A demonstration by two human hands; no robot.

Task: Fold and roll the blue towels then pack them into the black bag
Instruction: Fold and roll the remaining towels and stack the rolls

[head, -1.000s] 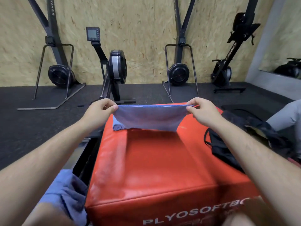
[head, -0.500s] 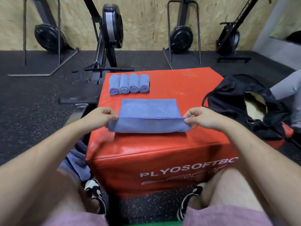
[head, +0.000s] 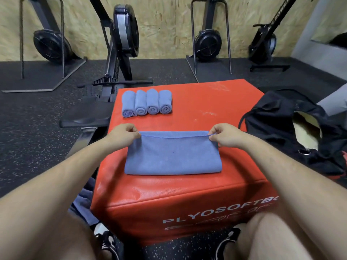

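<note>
A: Where are the hands?

B: The left hand and the right hand are well apart. Each pinches one far corner of the blue towel between thumb and fingertips and lifts its back edge slightly. The towel lies folded double near the front of the red box.

A: What's around it?

B: Four rolled towels lie side by side, touching, at the box's far left corner, with their spiral ends facing the person. The black bag slumps just beside the box on the right. Its mouth gapes on a pale lining, and the right forearm crosses its near edge. A heap of blue cloth lies on the floor by the box's left side, partly hidden by the left arm.

A: And the surfaces?

B: The towel is soft and matte with a stitched hem. The box is padded glossy vinyl with rounded edges and white lettering on its front. The floor is black speckled rubber. Behind it, black metal rowing machines stand against a chipboard wall.
</note>
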